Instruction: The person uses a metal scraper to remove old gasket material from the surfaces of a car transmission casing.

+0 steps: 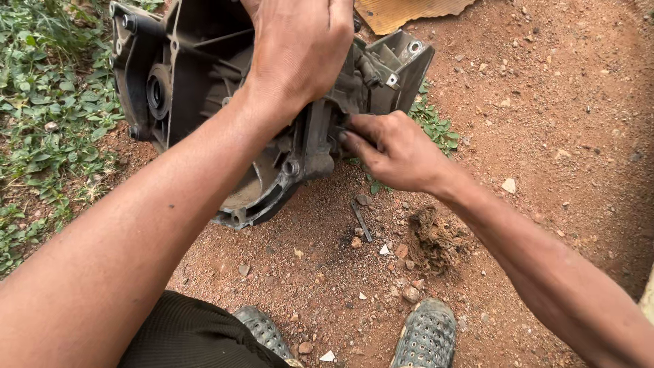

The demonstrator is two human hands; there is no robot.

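Steadying the dark grey cast-metal gearbox housing, which stands tilted on red dirt ground: left hand clamped over its top edge, right hand with fingertips pinched at a small fitting on the housing's lower right side. Looks like a loosening or pulling step; a thin dark metal rod lies just below the housing, apart from it. Next move likely needs a firmer pinch while the left hand braces

Dark grey metal gearbox housing, dusty and blackened inside, on reddish-brown gravelly dirt. Green weeds at one side. Grey perforated clogs, black ribbed shorts, tan corrugated cardboard.
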